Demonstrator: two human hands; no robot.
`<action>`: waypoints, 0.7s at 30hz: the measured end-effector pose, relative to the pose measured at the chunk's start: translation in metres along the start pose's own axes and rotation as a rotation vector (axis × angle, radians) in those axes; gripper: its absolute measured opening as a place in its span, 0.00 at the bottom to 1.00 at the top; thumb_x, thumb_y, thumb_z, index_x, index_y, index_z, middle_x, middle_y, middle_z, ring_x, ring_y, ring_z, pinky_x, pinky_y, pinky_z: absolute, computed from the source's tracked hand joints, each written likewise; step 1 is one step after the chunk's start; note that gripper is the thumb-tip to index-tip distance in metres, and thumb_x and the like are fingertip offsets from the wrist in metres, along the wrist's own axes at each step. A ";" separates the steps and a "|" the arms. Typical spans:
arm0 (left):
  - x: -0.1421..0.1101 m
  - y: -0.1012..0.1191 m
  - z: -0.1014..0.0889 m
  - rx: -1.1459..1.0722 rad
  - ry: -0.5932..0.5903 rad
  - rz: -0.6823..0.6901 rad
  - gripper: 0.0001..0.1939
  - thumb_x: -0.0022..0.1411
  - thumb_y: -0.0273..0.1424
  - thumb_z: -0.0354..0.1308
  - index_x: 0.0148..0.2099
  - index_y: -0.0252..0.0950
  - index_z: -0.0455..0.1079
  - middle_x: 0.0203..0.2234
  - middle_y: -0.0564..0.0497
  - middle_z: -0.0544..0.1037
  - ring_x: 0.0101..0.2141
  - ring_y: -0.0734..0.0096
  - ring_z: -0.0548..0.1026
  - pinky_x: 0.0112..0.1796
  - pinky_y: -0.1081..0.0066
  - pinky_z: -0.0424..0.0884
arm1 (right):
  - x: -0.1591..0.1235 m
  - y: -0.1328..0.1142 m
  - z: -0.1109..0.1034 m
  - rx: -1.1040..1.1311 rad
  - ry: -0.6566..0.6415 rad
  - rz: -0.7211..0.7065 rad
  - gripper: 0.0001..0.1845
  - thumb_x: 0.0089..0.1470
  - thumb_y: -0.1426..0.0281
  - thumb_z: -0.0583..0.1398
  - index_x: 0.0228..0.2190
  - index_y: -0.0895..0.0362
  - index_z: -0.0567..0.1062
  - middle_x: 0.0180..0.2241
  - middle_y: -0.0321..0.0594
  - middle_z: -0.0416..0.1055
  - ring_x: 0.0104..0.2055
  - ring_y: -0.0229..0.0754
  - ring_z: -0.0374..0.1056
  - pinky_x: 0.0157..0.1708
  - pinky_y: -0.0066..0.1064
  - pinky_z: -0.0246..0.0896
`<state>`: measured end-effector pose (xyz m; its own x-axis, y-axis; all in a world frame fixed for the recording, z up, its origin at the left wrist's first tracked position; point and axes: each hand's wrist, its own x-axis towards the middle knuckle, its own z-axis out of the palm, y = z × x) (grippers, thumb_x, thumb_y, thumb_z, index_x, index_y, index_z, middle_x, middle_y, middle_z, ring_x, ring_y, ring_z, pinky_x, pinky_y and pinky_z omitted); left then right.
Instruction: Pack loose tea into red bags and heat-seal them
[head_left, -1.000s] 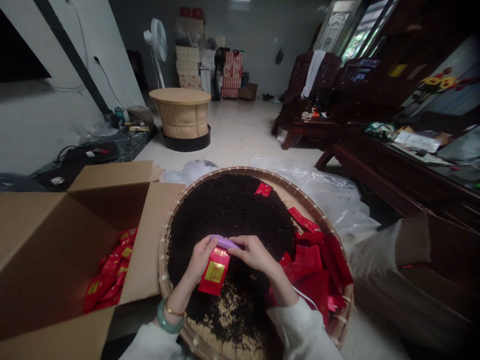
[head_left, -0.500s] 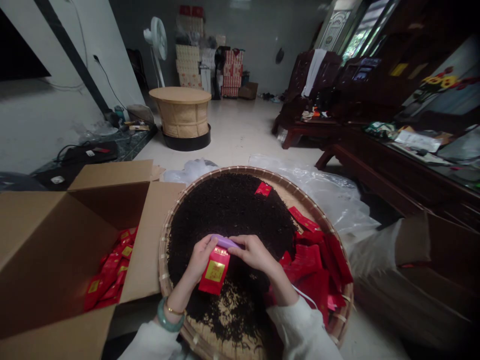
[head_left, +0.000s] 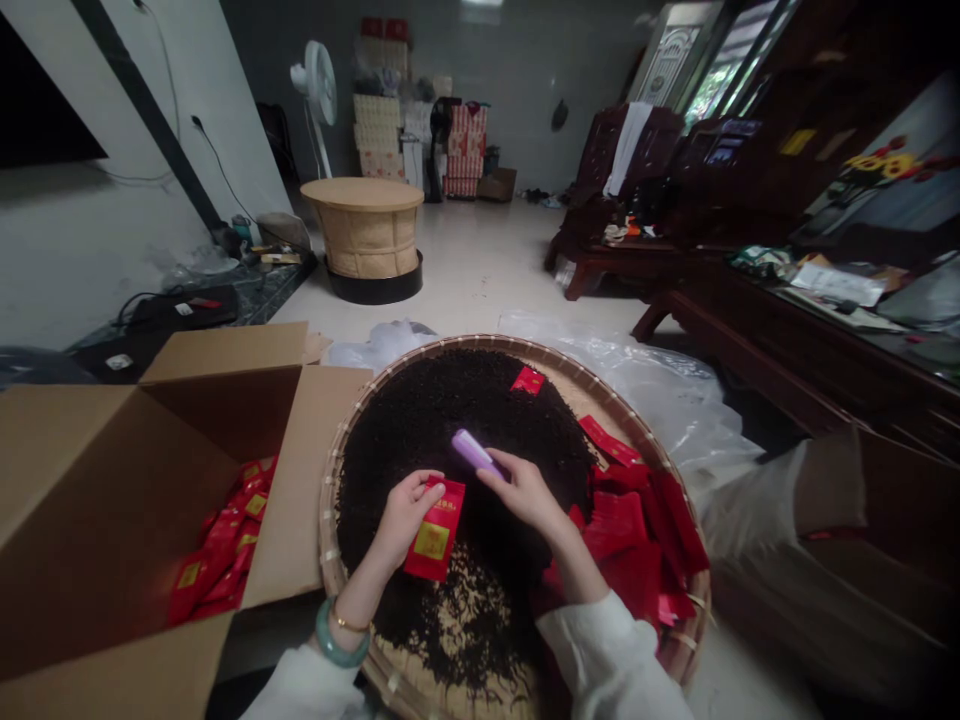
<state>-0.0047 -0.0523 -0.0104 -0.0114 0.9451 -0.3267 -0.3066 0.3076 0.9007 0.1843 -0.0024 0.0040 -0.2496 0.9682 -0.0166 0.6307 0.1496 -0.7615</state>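
My left hand (head_left: 401,515) is closed on a small red packet (head_left: 436,530) with a gold label, holding it upright over a heap of dark loose tea (head_left: 457,420). My right hand (head_left: 525,492) grips a small purple scoop (head_left: 475,451), lifted just above and to the right of the packet's top. The tea lies in a wide round woven bamboo tray (head_left: 341,560). Several empty red packets (head_left: 637,520) are piled on the tray's right side.
An open cardboard box (head_left: 112,500) at my left holds several red packets (head_left: 221,545). Clear plastic sheeting (head_left: 660,390) lies beyond the tray. A round wooden drum (head_left: 367,235) and a fan (head_left: 319,85) stand farther back, with dark wooden furniture (head_left: 787,340) along the right.
My right hand has lifted the purple scoop up and away from the packet's mouth toward the tea heap. The left hand keeps the packet in nearly the same place.
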 end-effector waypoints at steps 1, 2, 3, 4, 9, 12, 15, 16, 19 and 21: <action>0.000 0.000 0.000 -0.008 0.016 0.004 0.21 0.42 0.42 0.68 0.34 0.34 0.68 0.21 0.54 0.76 0.21 0.73 0.73 0.25 0.75 0.66 | 0.002 0.006 -0.003 -0.056 0.046 0.037 0.24 0.53 0.62 0.59 0.50 0.58 0.73 0.47 0.47 0.74 0.47 0.51 0.70 0.46 0.38 0.62; 0.000 -0.001 0.000 -0.018 0.028 0.009 0.20 0.42 0.43 0.68 0.32 0.35 0.67 0.20 0.55 0.76 0.20 0.73 0.72 0.24 0.76 0.66 | 0.004 0.011 -0.006 -0.123 0.076 0.073 0.24 0.53 0.63 0.59 0.50 0.59 0.72 0.46 0.49 0.74 0.47 0.51 0.70 0.47 0.38 0.62; 0.001 -0.001 0.000 -0.028 0.036 0.015 0.20 0.42 0.43 0.68 0.29 0.35 0.66 0.19 0.55 0.75 0.20 0.74 0.71 0.23 0.76 0.65 | 0.006 0.016 -0.009 -0.193 0.098 0.108 0.24 0.54 0.64 0.59 0.51 0.60 0.71 0.46 0.50 0.74 0.47 0.52 0.70 0.46 0.39 0.62; 0.001 -0.001 0.000 -0.036 0.042 0.020 0.21 0.41 0.44 0.68 0.28 0.35 0.65 0.18 0.56 0.74 0.19 0.75 0.71 0.23 0.76 0.65 | 0.006 0.019 -0.011 -0.256 0.122 0.139 0.24 0.54 0.64 0.59 0.51 0.60 0.71 0.45 0.51 0.74 0.47 0.53 0.69 0.46 0.40 0.61; -0.001 0.001 0.001 -0.036 0.049 0.037 0.20 0.41 0.44 0.68 0.26 0.34 0.66 0.17 0.57 0.74 0.18 0.76 0.69 0.22 0.77 0.63 | -0.002 0.004 0.003 -0.173 0.238 0.000 0.18 0.54 0.62 0.59 0.45 0.55 0.74 0.45 0.46 0.73 0.46 0.50 0.67 0.46 0.41 0.60; -0.002 0.003 0.001 -0.048 0.034 0.055 0.19 0.40 0.42 0.69 0.26 0.33 0.68 0.17 0.57 0.73 0.19 0.77 0.69 0.23 0.78 0.63 | -0.007 -0.014 0.027 0.095 0.089 -0.120 0.12 0.50 0.60 0.63 0.34 0.54 0.78 0.34 0.43 0.76 0.39 0.47 0.69 0.40 0.37 0.63; -0.001 0.004 0.001 -0.031 0.039 0.086 0.18 0.41 0.42 0.69 0.26 0.32 0.70 0.17 0.57 0.73 0.19 0.78 0.68 0.23 0.78 0.62 | -0.005 -0.021 0.045 0.252 0.073 -0.055 0.11 0.49 0.61 0.63 0.23 0.55 0.77 0.26 0.41 0.75 0.31 0.44 0.69 0.34 0.34 0.64; 0.000 0.004 0.001 -0.021 0.045 0.098 0.18 0.42 0.42 0.68 0.26 0.32 0.70 0.18 0.57 0.73 0.19 0.78 0.68 0.23 0.78 0.62 | -0.004 -0.021 0.048 0.283 0.084 -0.036 0.12 0.49 0.61 0.62 0.22 0.56 0.77 0.25 0.40 0.74 0.29 0.43 0.69 0.32 0.33 0.63; 0.003 0.002 -0.001 -0.003 0.056 0.118 0.18 0.43 0.43 0.68 0.27 0.32 0.72 0.19 0.55 0.74 0.20 0.77 0.68 0.24 0.78 0.63 | -0.001 -0.017 0.049 0.353 0.072 -0.011 0.12 0.49 0.62 0.61 0.23 0.57 0.77 0.24 0.39 0.74 0.27 0.41 0.68 0.29 0.30 0.62; 0.004 0.001 -0.003 0.004 0.065 0.118 0.19 0.43 0.44 0.67 0.28 0.32 0.73 0.20 0.54 0.76 0.21 0.76 0.69 0.25 0.77 0.64 | -0.001 -0.017 0.047 0.389 0.034 -0.006 0.12 0.50 0.62 0.59 0.24 0.57 0.77 0.24 0.39 0.74 0.28 0.41 0.68 0.29 0.29 0.62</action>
<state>-0.0073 -0.0483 -0.0120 -0.1087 0.9657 -0.2358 -0.2962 0.1950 0.9350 0.1391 -0.0155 -0.0133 -0.2236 0.9747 0.0048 0.3020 0.0739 -0.9504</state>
